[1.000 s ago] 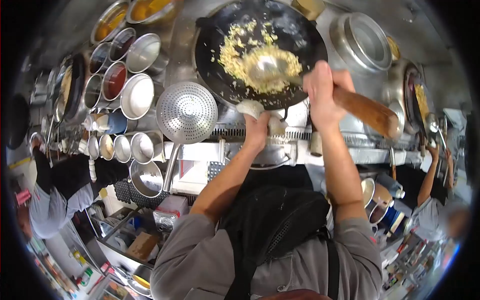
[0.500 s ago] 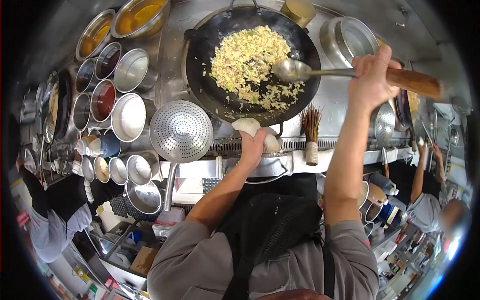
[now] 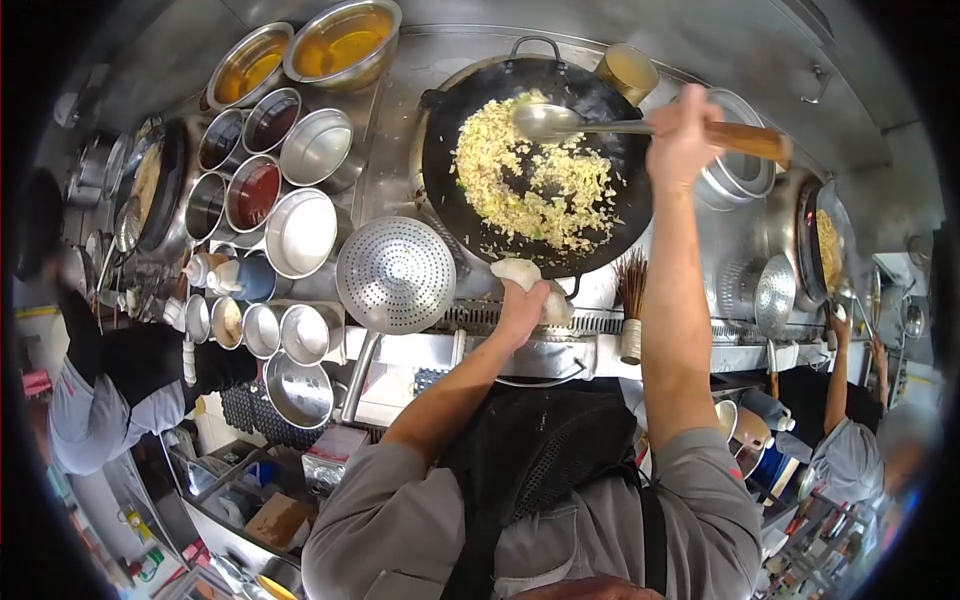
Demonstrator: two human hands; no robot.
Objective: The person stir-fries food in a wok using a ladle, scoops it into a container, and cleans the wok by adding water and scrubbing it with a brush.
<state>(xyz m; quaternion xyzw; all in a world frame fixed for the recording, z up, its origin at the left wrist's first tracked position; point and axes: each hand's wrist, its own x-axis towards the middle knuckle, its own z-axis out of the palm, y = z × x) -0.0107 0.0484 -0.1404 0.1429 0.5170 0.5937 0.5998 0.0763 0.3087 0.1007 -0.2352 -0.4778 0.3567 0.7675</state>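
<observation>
A black wok (image 3: 450, 215) sits on the stove with fried rice (image 3: 505, 195) spread over its inside. My right hand (image 3: 685, 140) is closed around the wooden handle of a metal ladle (image 3: 548, 122), whose bowl rests over the rice toward the wok's far side. At the wok's near rim, my left hand (image 3: 525, 308) grips a whitish folded cloth (image 3: 516, 270) against the edge; the cloth hides what the fingers hold beneath it.
Left of the wok lies a perforated strainer (image 3: 396, 275). Metal pots of sauce (image 3: 253, 195) and bowls of yellow oil (image 3: 343, 45) stand farther left. A bamboo brush (image 3: 631, 300) is near the front ledge. Co-workers stand at both sides, one by another wok (image 3: 812, 240).
The ladle has swept left and toward the far side of the wok, and the rice has shifted around it. My left hand still holds the cloth at the rim. The camera view has shifted.
</observation>
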